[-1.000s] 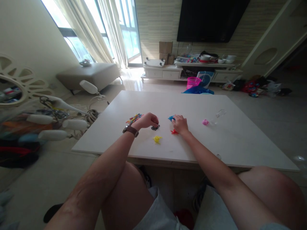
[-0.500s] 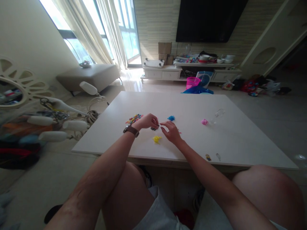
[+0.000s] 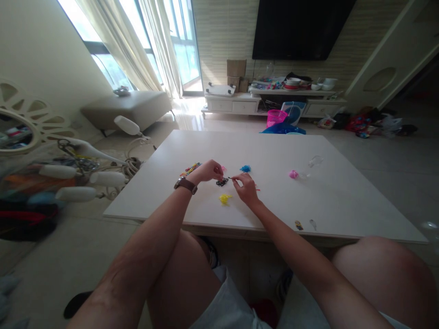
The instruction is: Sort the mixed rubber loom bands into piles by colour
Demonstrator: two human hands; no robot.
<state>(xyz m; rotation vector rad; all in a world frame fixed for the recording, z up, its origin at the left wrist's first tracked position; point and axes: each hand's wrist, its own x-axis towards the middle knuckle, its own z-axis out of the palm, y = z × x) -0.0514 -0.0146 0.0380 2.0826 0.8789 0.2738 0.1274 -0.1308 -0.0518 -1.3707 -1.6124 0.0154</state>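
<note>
My left hand [image 3: 208,171], with a brown watch on the wrist, hovers with its fingers pinched together just above a small black pile of bands [image 3: 222,183] on the white table [image 3: 343,201]. What its fingertips hold is too small to tell. My right hand [image 3: 244,187] is close beside it and pinches a thin black band at its fingertips. A yellow pile [image 3: 225,198] lies just in front of both hands. Behind them sits a blue pile [image 3: 244,168]. A sliver of red [image 3: 256,188] shows at my right hand's far side.
A mixed-colour heap [image 3: 190,169] lies left of my left hand. To the right are a pink piece [image 3: 293,174] and a clear item [image 3: 315,161]. Two tiny pieces [image 3: 298,225] lie near the front edge. My knees are under the table's front edge.
My right hand left the blue and red piles and came left to the black pile, now pinching a thin black band. My left hand lifted slightly and stayed over that pile.
</note>
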